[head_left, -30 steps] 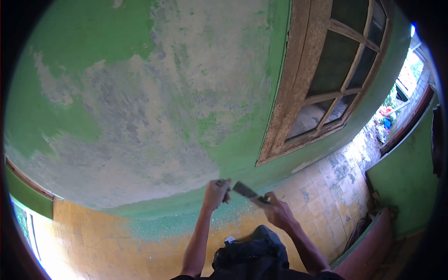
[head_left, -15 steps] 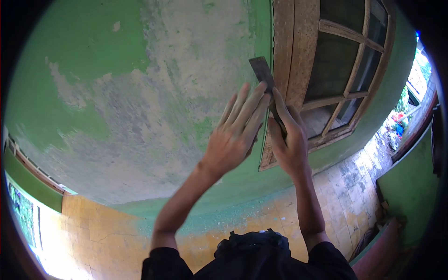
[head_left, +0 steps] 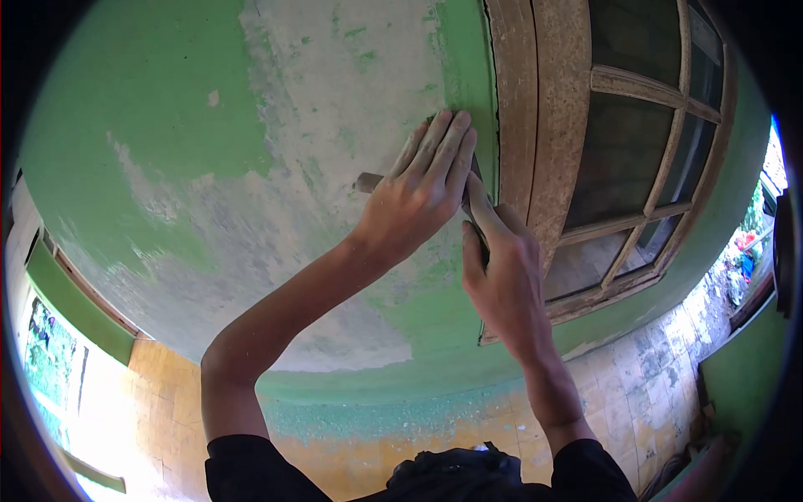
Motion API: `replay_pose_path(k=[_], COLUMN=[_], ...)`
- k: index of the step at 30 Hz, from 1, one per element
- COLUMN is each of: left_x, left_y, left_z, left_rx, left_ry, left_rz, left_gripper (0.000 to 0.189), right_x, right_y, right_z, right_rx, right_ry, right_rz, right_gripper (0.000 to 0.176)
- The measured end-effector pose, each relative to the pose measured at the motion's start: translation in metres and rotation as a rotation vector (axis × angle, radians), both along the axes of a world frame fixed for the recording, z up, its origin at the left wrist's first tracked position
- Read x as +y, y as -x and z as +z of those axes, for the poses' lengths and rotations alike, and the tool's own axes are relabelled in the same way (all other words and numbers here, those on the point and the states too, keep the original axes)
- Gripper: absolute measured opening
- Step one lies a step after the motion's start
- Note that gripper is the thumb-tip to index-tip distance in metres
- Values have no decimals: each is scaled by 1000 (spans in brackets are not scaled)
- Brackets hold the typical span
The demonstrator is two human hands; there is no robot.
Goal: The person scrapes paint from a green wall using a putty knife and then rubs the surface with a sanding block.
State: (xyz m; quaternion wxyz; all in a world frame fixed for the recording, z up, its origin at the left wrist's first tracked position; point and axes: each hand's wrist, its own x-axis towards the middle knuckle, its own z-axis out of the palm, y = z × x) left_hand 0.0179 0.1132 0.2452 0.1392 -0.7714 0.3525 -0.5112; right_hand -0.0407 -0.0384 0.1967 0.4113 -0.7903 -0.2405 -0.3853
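Observation:
My right hand (head_left: 508, 268) is wrapped round a scraper (head_left: 475, 224), a dark, narrow metal tool held against the wall. The fingers of my left hand (head_left: 418, 184) are stretched out and lie flat over the scraper's upper part, hiding its blade end. From under the left side of that hand pokes a flat grey piece (head_left: 368, 181); its other end is covered. Both hands are at the green wall (head_left: 201, 75), on a strip of paint beside a large bare grey patch (head_left: 326, 92), close to the wooden window frame.
A wooden window frame (head_left: 559, 109) with several glass panes stands right of my hands. Below the wall runs a yellowish tiled floor (head_left: 360, 456), with paint flakes (head_left: 401, 418) along its base. At the lower right is a low green wall (head_left: 749, 360).
The view has shifted. My left hand has moved over the scraper's blade end, which showed bare before. My right hand has dropped lower, still on the scraper.

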Motion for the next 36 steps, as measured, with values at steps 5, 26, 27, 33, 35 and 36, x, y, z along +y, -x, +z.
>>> replay_pose_path(k=[5,26,27,33,35,36], left_x=[-1,-2,-2,-3,-2,-3], left_y=[2,-18,-18,-19,-22,-18], left_z=[-8,15,20,10,20,26], left_rx=[-37,-110,-112,-124,-141,-126], left_ry=[-40,22,32,38,35,42], left_rz=[68,-34,-48,-27,-26,-27], left_gripper=[56,57,56,56,55,54], right_x=[-4,-4,-2,-12,-9,-8], right_y=[4,-5,-3,2,-4,-5], right_z=[-1,18,23,20,27,30], right_rx=[35,1,2,14,-19,-44], right_ry=[25,42,42,80,76,63], right_rz=[28,-3,-11,-1,-10,-4], right_gripper=[51,52,52,51,51,51])
